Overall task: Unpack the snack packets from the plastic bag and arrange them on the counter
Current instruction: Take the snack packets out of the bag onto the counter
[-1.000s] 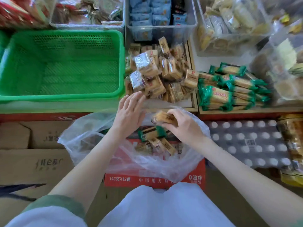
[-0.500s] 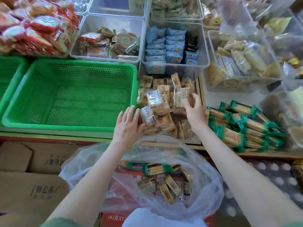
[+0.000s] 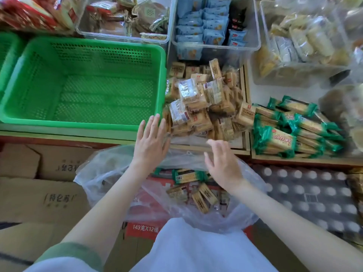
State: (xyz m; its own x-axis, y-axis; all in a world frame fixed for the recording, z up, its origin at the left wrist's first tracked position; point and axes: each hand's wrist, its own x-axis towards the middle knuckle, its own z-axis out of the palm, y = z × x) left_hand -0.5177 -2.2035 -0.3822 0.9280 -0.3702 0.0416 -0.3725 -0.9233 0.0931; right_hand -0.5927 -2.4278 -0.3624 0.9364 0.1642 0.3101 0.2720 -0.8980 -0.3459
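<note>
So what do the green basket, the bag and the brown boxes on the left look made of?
Basket: rigid moulded plastic, slightly glossy, with perforated walls and floor. Bag: thin clear plastic film, crinkled, packets showing through. Boxes: matte brown cardboard by the look, with folded flaps and printed characters.

- The left hand (image 3: 151, 142) is spread flat with straight fingers, holding nothing, at the front right corner of a green perforated plastic basket (image 3: 84, 83) on the bench (image 3: 68, 134).
- Just right of it lies a heap of tan, clear-wrapped snack packets (image 3: 204, 107).
- The right hand (image 3: 222, 165) hovers with relaxed, parted fingers over the mouth of a thin clear plastic bag (image 3: 102, 173), holding nothing.
- A few tan packets (image 3: 202, 197) and one green-ended packet (image 3: 188, 176) lie inside the bag.
- A stack of long green-ended packets (image 3: 294, 132) sits right of the heap.
</note>
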